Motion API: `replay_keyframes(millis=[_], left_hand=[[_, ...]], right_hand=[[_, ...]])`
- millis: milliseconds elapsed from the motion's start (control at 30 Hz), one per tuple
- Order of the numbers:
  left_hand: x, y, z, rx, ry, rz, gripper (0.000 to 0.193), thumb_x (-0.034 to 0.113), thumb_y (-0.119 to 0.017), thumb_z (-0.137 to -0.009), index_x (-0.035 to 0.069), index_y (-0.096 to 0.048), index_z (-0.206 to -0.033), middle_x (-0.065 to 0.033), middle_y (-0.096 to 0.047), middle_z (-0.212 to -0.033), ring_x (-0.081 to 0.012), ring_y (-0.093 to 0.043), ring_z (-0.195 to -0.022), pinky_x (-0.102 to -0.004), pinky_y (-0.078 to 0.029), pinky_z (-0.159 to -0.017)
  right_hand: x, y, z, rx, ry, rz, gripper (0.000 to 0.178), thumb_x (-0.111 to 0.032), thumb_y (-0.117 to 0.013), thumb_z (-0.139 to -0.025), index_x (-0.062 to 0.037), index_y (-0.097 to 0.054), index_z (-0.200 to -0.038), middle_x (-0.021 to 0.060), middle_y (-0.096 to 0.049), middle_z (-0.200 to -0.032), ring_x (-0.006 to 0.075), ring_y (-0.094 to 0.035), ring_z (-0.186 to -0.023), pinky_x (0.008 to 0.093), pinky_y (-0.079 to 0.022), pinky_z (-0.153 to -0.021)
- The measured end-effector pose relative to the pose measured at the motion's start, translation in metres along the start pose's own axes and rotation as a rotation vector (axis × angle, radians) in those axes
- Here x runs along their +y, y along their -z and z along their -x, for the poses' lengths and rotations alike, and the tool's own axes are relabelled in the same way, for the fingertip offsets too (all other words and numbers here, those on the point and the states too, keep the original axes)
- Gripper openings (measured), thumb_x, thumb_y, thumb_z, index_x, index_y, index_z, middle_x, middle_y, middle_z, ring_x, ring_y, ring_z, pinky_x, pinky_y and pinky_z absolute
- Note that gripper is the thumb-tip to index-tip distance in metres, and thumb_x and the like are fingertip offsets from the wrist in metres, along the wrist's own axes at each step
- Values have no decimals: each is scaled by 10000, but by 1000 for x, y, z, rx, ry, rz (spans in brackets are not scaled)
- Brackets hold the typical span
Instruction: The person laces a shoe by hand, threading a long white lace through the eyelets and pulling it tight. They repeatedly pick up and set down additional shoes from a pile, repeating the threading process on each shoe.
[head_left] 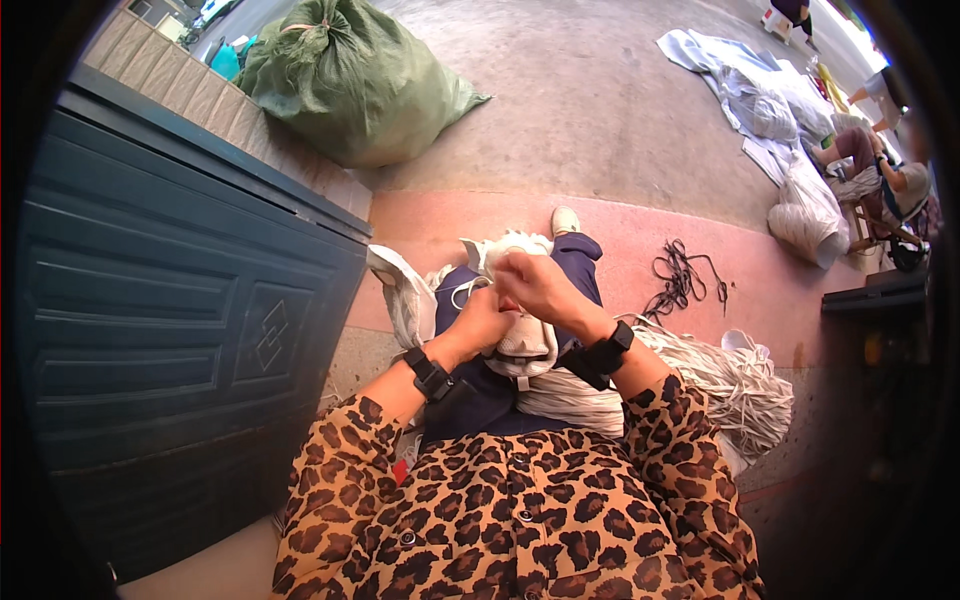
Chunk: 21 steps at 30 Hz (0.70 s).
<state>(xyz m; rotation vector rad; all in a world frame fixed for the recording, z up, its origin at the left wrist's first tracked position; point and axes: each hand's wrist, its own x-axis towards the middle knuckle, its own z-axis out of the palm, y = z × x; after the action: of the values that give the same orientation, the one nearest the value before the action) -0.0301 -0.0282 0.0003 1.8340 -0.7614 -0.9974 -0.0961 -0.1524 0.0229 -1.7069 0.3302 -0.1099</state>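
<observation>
A white shoe [524,352] rests on my lap, its heel toward me. My left hand [480,326] is closed in a pinch over the shoe's opening. From its fingers curls a thin white shoelace [464,291]. Just above and touching it, my right hand [545,290] has bent, closed fingers; what lies in them is hidden. Both hands cover the shoe's upper part. Beyond them, more white material [510,246] lies between my knees. Against my left leg leans another white shoe-like piece [398,290].
A large bundle of white laces [715,385] lies at my right. Tangled black cord [680,280] is on the pink floor. A dark panelled door [170,330] stands close on the left, a green sack [350,85] beyond. At far right, a seated person [900,185] is near white sacks [808,212].
</observation>
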Motion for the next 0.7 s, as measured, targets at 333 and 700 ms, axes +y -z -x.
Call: replay_keyframes(millis=[333, 700], left_hand=[[-17, -5, -8, 128, -55, -152, 178, 139, -582, -778, -31, -534, -790, -188, -577, -674, -277, -585, -623, -356, -446, -585], [-17, -6, -6, 182, -122, -283, 213, 127, -452, -860, -31, -565, -948, -166, -610, -757, -212, -596, -722, -338, -458, -656]], right_hand=[[25, 12, 58, 99, 79, 410, 101, -78, -622, -708, -42, -536, -747, 108, -555, -698, 303, -521, -725, 400, -413, -673], [60, -5, 42, 153, 169, 401, 68, -21, -575, -712, -29, -539, -770, 139, -538, -723, 304, -513, -719, 373, -419, -629]])
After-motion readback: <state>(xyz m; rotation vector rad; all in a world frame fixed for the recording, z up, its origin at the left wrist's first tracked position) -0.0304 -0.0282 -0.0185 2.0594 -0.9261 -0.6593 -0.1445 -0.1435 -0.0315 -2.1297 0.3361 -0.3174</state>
